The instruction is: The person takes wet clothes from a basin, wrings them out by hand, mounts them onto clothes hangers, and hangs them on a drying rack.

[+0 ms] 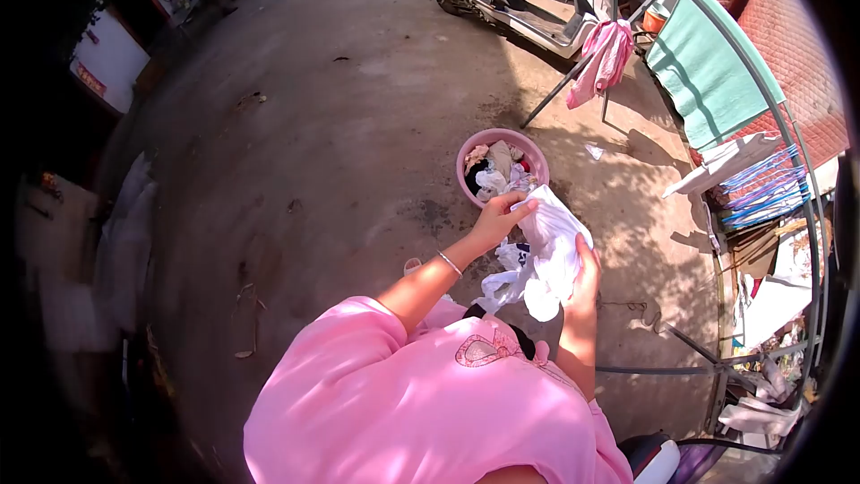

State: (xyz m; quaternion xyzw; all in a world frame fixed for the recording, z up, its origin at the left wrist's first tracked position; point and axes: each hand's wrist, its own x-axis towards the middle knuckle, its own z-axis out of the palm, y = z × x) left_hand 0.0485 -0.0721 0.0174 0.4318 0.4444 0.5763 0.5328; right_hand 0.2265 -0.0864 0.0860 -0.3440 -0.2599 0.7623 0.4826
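A white cloth garment (557,246) hangs between my two hands in front of my pink top. My left hand (503,217) pinches its upper left edge, and my right hand (584,271) grips its right side. Part of the garment, with a dark blue mark (513,255), droops lower on the left. What kind of garment it is, I cannot tell. Just beyond my hands a pink basin (463,166) stands on the ground, holding several crumpled clothes (495,170) in white, beige, black and red.
A metal drying rack (806,170) curves along the right, with a mint-green cloth (712,72), a red quilt (806,63) and blue hangers (761,188). A pink cloth (602,61) hangs on its far leg. A white scooter (520,4) is parked at the back on the concrete ground (340,125).
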